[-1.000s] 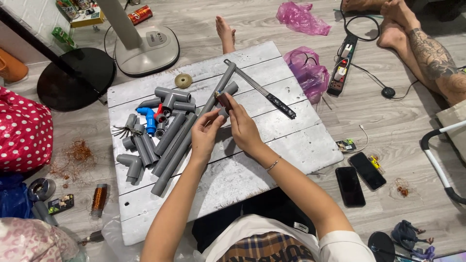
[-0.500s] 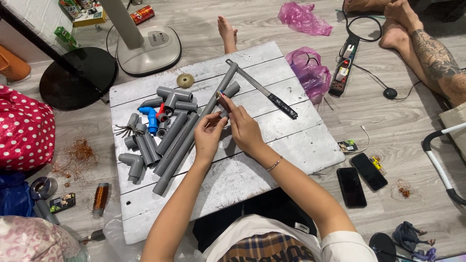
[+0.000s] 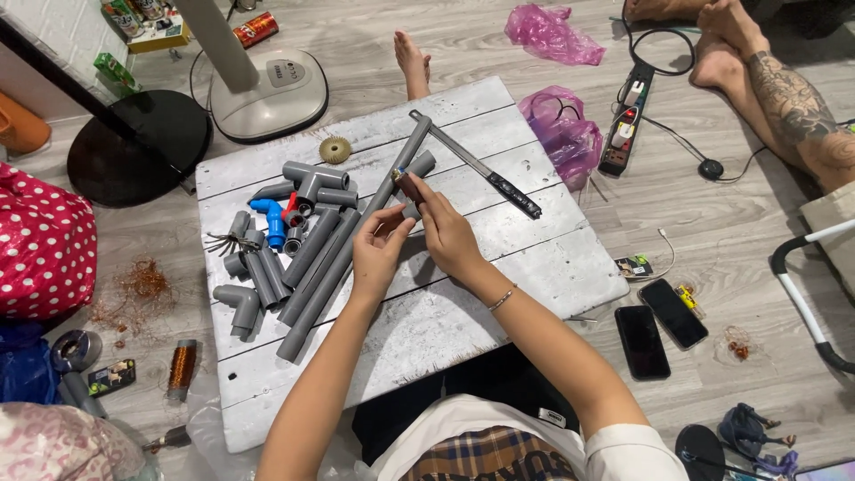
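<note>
— Hands?
— Left hand (image 3: 378,249) resting on the long grey pipe (image 3: 356,227), fingers curled over it. Right hand (image 3: 445,233) pinched shut on a small dark red cylinder (image 3: 408,184), tip held against that pipe.

— Whereabouts?
— Middle of the white wooden board (image 3: 499,294), hands close together, nearly touching.

— Nearby?
— Left: heap of grey pipe fittings (image 3: 267,267), with a blue valve (image 3: 272,218). Far edge: small brass disc (image 3: 336,150). Right: long knife (image 3: 485,169) lying diagonally. Two phones (image 3: 659,325) on the floor, further right.
</note>
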